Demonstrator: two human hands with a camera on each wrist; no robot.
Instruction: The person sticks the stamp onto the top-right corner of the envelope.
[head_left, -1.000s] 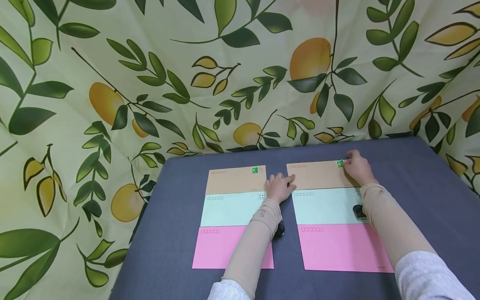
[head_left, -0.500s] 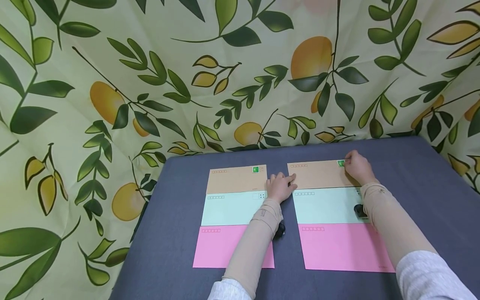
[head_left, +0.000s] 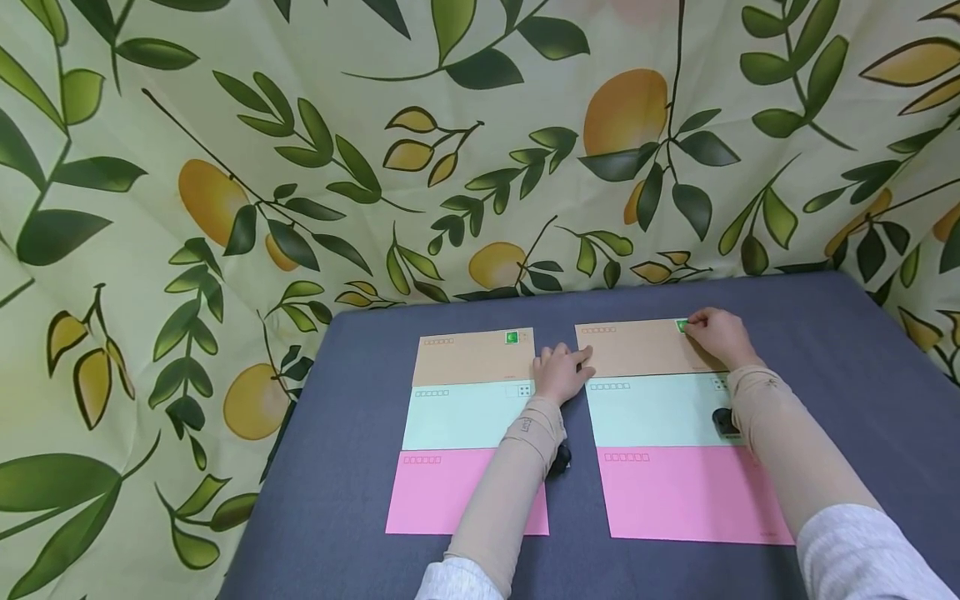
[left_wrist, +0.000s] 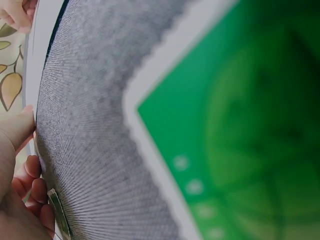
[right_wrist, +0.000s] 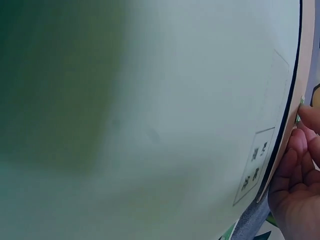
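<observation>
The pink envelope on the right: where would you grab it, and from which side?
I'd pinch the pink envelope by its near left corner, coming from the person's side of the table. That corner is uncovered, whereas the right forearm hides part of the right side. It lies flat, so a fingertip may need to slide under first.

Toward four o'clock, a rectangular tan paper envelope [head_left: 630,354] shows a square green paper stamp [head_left: 681,326] at two o'clock; at its six, a rectangular mint paper envelope [head_left: 648,414], then a rectangular pink paper envelope [head_left: 690,493]. Twelve o'clock's cream fabric backdrop [head_left: 262,42] carries green leaves [head_left: 484,68] and orange fruit [head_left: 626,117].
</observation>
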